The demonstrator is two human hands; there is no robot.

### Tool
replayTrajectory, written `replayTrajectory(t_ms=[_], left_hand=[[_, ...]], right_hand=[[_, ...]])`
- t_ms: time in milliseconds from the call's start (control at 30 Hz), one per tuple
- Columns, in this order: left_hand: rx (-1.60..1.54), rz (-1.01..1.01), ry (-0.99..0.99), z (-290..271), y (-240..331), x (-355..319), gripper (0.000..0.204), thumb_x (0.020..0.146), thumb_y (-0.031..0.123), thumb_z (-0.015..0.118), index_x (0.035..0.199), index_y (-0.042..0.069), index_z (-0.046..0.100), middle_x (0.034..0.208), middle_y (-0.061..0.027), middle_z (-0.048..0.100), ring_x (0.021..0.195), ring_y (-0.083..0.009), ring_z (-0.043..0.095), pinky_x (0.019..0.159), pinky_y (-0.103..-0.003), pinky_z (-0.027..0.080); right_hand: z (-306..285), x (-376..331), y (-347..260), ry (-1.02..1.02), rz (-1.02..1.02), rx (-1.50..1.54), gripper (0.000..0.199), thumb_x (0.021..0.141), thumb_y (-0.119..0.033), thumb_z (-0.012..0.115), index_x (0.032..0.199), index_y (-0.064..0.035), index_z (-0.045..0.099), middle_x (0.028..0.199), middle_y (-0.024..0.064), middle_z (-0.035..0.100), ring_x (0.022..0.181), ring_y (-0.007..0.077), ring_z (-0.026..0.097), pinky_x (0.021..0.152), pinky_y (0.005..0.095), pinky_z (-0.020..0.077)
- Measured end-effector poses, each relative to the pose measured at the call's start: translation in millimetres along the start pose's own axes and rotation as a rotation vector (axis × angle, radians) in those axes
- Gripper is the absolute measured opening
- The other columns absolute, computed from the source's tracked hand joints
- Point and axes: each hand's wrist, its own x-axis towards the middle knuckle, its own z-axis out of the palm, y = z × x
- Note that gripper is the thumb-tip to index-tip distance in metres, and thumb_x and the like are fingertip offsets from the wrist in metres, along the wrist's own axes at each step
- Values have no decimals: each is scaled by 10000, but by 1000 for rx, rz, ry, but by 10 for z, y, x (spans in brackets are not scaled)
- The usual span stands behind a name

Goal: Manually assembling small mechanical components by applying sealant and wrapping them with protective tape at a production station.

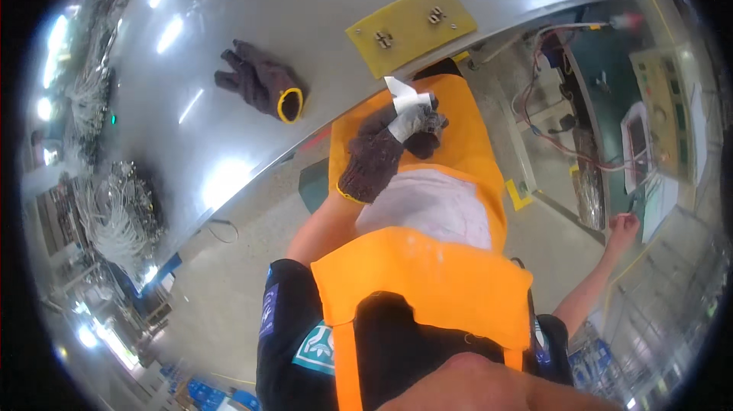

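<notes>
My left hand is in a dark brown knitted glove with a yellow cuff, held over my orange apron. Grey tape covers one of its fingers. The fingers are curled together, and a white strip of tape sits at their tips with a loose end standing up. Bare and stretched far to the right, my right hand has its fingers bent in beside a small dark object on a pale sheet. What it grips there is too small to make out. Another brown glove lies on the metal table.
A yellow plate with two small metal fittings lies at the table's near edge. On the right, red cables hang by a bench with a panelled box. Bundles of pale wires hang at the left.
</notes>
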Motion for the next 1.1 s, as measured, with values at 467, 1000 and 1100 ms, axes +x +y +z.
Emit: replayTrajectory(t_ms=[467, 1000, 1100], left_hand=[[-108, 59, 109, -747, -200, -283, 268, 861, 229, 553, 1027, 20, 574, 889, -89, 625, 726, -158, 593, 647, -266, 477], [657, 442, -95, -940, 298, -670, 215, 784, 54, 582, 995, 41, 623, 992, -113, 614, 897, -257, 592, 809, -304, 451], [706, 392, -94, -1045, 156, -640, 223, 789, 72, 580, 1007, 69, 627, 971, -101, 618, 891, -259, 582, 800, -308, 448]], right_hand=[[3081, -1950, -3528, -1181, -443, 563, 149, 907, -99, 416, 1021, -18, 466, 858, 61, 568, 706, 102, 518, 648, 239, 431], [3802, -2353, -3634, -1693, 526, 759, 323, 909, -382, 424, 1037, -86, 448, 1093, 141, 567, 941, 216, 578, 771, 308, 468], [3876, -2527, -3684, -1755, 555, 984, 281, 906, -332, 448, 1072, -107, 427, 1174, 166, 526, 983, 244, 570, 792, 306, 461]])
